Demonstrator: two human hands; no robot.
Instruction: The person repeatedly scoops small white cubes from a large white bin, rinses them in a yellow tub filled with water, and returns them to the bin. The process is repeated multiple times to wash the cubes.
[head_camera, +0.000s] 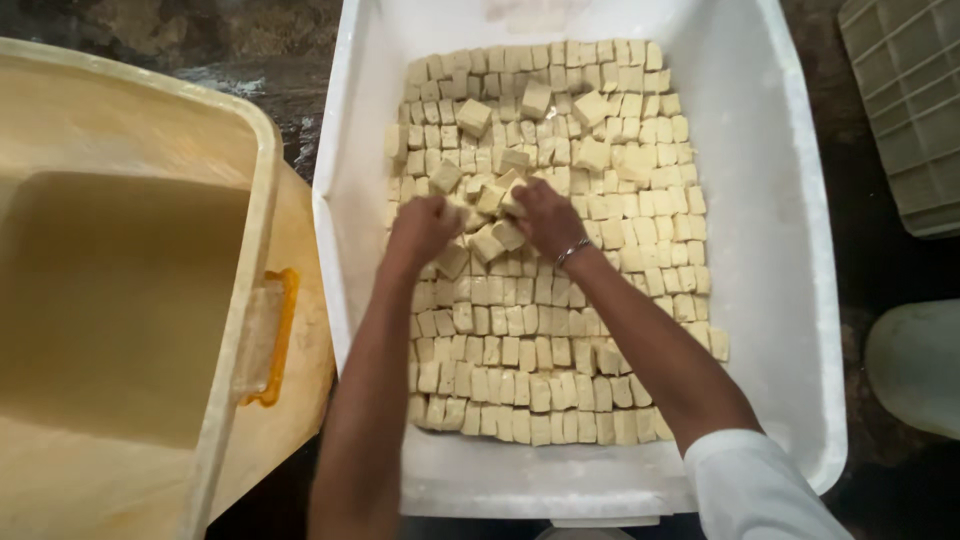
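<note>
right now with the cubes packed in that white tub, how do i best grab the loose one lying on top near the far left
Come from above and pinch that loose cube across two opposite flat sides. It lies skewed on top of the packed layer, so its sides stand clear, while the cubes below sit edge to edge inside the white tub. It looks soft, so probably squeeze lightly.

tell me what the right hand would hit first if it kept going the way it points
The right hand points up-left into the loose pale cubes heaped at its fingertips; it already touches them.
</note>
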